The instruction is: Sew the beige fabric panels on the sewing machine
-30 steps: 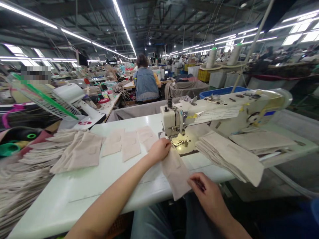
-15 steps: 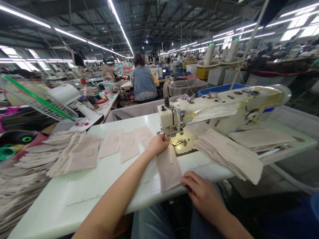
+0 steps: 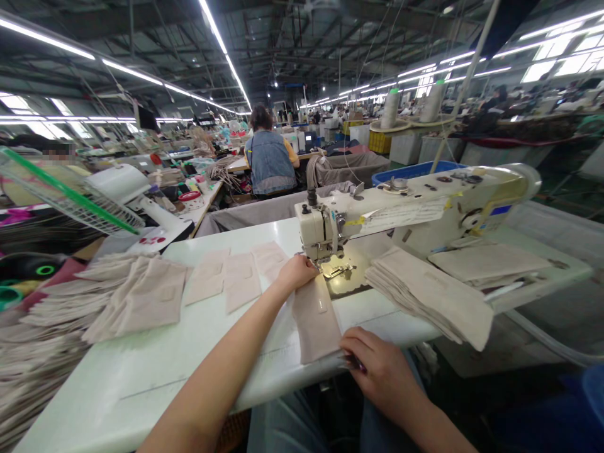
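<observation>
A beige fabric piece point(image 3: 317, 327) with a small stitched patch lies lengthwise on the table, its far end beside the needle area of the sewing machine point(image 3: 325, 229). My left hand point(image 3: 299, 272) is closed on that far end, fingertips pinched close to the presser foot. At the near right corner of the cloth, my right hand point(image 3: 380, 365) is curled, its fingertips touching the edge. A small dark object shows partly between its fingers, too hidden to name. Several similar beige pieces point(image 3: 241, 283) lie flat left of my left hand.
Stacked beige pieces point(image 3: 429, 292) rest right of the needle, partly over the table's front edge. More piles point(image 3: 141, 292) sit at the left, near a fan point(image 3: 117, 189). A person in a denim vest point(image 3: 271, 160) sits ahead, beyond a grey cloth-lined bin point(image 3: 255, 211).
The whole view has shifted slightly. Both hands and the fabric keep nearly the same places by the machine; a little more of the dark object shows in my right hand.
</observation>
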Demonstrator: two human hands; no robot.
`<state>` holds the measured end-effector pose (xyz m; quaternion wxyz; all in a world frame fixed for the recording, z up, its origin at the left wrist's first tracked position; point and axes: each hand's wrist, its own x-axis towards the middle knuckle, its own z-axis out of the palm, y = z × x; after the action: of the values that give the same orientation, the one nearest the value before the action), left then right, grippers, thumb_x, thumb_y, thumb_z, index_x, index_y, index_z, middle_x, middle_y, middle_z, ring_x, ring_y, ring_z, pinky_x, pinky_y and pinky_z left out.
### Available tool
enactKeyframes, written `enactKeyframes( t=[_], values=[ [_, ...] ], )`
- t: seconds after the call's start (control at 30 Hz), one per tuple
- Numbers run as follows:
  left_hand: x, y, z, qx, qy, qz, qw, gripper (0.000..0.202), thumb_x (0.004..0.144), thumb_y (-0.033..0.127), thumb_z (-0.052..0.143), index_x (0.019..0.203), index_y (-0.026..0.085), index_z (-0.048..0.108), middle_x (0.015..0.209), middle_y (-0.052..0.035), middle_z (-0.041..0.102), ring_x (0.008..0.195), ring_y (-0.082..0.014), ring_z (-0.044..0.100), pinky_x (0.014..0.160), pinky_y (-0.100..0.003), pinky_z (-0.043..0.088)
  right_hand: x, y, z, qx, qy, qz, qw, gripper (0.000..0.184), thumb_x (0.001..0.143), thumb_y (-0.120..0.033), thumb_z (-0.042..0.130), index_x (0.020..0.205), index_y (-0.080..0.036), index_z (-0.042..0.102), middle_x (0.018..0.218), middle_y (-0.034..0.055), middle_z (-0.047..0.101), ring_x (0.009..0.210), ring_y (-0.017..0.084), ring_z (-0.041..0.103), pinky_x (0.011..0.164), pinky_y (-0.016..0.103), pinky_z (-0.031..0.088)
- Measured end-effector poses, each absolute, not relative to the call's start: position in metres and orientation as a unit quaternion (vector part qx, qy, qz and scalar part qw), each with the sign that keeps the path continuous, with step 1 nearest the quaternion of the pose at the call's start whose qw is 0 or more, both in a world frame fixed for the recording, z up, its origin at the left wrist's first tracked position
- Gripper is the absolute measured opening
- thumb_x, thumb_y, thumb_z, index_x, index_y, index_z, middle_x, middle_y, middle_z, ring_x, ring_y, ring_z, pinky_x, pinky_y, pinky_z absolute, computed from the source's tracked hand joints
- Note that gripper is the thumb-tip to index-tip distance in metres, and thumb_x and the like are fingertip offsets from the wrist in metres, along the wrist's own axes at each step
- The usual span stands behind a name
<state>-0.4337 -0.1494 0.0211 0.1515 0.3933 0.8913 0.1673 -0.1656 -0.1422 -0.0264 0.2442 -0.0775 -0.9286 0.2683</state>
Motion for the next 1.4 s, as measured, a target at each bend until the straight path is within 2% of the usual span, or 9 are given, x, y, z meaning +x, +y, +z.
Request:
enactKeyframes(
  t=[0.1,0.37,0.77,0.9,1.0,1.07,1.23,1.3,1.4],
  values=[
    [-0.435,-0.149,0.021,0.395,0.890,0.171,0.149,0.011,0.073,0.027,0.064,0.066,0.019,0.066,0.066,-0.0027,0.066,0.063,-0.0169,0.059,0.054,-0.025,0.036,-0.167,-0.141,-0.025,-0.081,-0.931,0.261,0.242,0.035,0.071,0.005,0.052,0.093,-0.020,0.061,0.096,0.0043,0.067,0.084,0.020,0.064,0.072,0.028,0.049],
    [-0.434,-0.151,0.019,0.395,0.890,0.179,0.140,0.011,0.073,0.026,0.061,0.064,0.019,0.063,0.064,-0.0024,0.063,0.060,-0.0164,0.055,0.055,-0.026,0.035,-0.167,-0.140,-0.026,-0.075,-0.935,0.241,0.248,0.032,0.073,0.002,0.053,0.093,-0.022,0.061,0.098,0.0053,0.070,0.086,0.020,0.066,0.073,0.028,0.051],
    [-0.439,-0.150,0.014,0.411,0.888,0.174,0.113,0.017,0.079,0.024,0.058,0.066,0.017,0.067,0.063,-0.0025,0.063,0.059,-0.0161,0.056,0.055,-0.026,0.035,-0.170,-0.135,-0.023,-0.074,-0.959,0.189,0.198,0.031,0.074,0.000,0.061,0.097,-0.020,0.065,0.104,0.0042,0.070,0.091,0.023,0.065,0.069,0.030,0.048],
    [-0.436,-0.158,0.015,0.435,0.879,0.181,0.077,0.020,0.086,0.026,0.056,0.075,0.016,0.070,0.073,-0.0043,0.068,0.070,-0.0181,0.062,0.064,-0.026,0.043,-0.172,-0.136,-0.021,-0.084,-0.960,0.199,0.177,0.029,0.074,-0.001,0.062,0.096,-0.020,0.065,0.103,0.0029,0.070,0.091,0.022,0.065,0.070,0.029,0.048],
    [-0.433,-0.177,0.019,0.441,0.878,0.187,0.014,0.030,0.097,0.028,0.044,0.095,0.015,0.071,0.100,-0.0106,0.069,0.096,-0.0227,0.063,0.084,-0.031,0.048,-0.171,-0.137,-0.020,-0.090,-0.961,0.203,0.165,0.028,0.076,-0.001,0.060,0.096,-0.020,0.065,0.106,0.0032,0.069,0.094,0.022,0.065,0.071,0.030,0.049],
    [-0.433,-0.194,0.023,0.438,0.887,0.140,-0.030,0.033,0.100,0.027,0.040,0.103,0.015,0.070,0.111,-0.0134,0.066,0.108,-0.0265,0.060,0.090,-0.035,0.048,-0.171,-0.137,-0.019,-0.088,-0.961,0.205,0.163,0.029,0.077,-0.001,0.059,0.098,-0.019,0.066,0.113,0.0042,0.069,0.098,0.023,0.065,0.074,0.031,0.050],
    [-0.427,-0.231,0.035,0.428,0.899,-0.051,-0.081,0.032,0.099,0.020,0.038,0.099,0.010,0.068,0.102,-0.0170,0.066,0.101,-0.0329,0.062,0.080,-0.043,0.052,-0.171,-0.134,-0.020,-0.079,-0.961,0.211,0.163,0.035,0.075,-0.001,0.058,0.104,-0.019,0.066,0.121,0.0051,0.068,0.105,0.025,0.065,0.080,0.034,0.053],
    [-0.410,-0.242,0.038,0.491,0.867,-0.028,-0.079,0.030,0.099,0.019,0.039,0.097,0.011,0.068,0.099,-0.0158,0.066,0.098,-0.0313,0.062,0.083,-0.045,0.053,-0.170,-0.134,-0.020,-0.079,-0.961,0.209,0.165,0.035,0.075,-0.001,0.058,0.104,-0.019,0.066,0.119,0.0047,0.069,0.103,0.025,0.065,0.080,0.035,0.053],
    [-0.374,-0.257,0.036,0.684,0.724,0.083,0.005,0.025,0.100,0.020,0.042,0.101,0.017,0.067,0.103,-0.0103,0.067,0.099,-0.0234,0.062,0.089,-0.037,0.053,-0.170,-0.133,-0.020,-0.078,-0.960,0.208,0.169,0.033,0.076,-0.003,0.058,0.103,-0.020,0.067,0.116,0.0043,0.069,0.101,0.024,0.065,0.078,0.035,0.053]
  ],
)
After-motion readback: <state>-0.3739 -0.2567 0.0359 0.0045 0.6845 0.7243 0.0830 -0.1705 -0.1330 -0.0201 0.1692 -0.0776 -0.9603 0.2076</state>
